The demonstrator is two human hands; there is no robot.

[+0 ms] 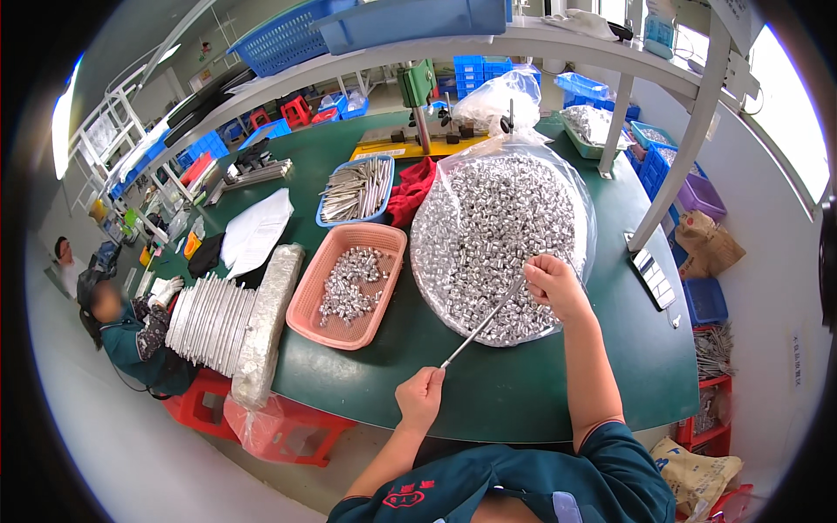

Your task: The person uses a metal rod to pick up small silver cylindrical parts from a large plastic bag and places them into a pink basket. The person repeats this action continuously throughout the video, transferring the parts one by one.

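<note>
A thin metal rod (481, 326) slants between my two hands in front of a big heap of small silver metal parts (501, 227). My left hand (420, 397) is closed round the rod's near end, just past the table's front edge. Over the right part of the heap, my right hand (555, 286) pinches at the far end of the same rod; its fingers hide that tip, so whether a small part is there I cannot tell. Clear plastic lines the round heap's edge. To its left, a pink basket (301, 305) contains more of the small parts.
A blue basket (324, 212) of thin metal rods stands behind the pink one, beside a red cloth (413, 192). A phone (652, 279) lies right on the green table (397, 401). Stacked rods (209, 322) and a co-worker (131, 336) are left. A shelf (558, 39) spans overhead.
</note>
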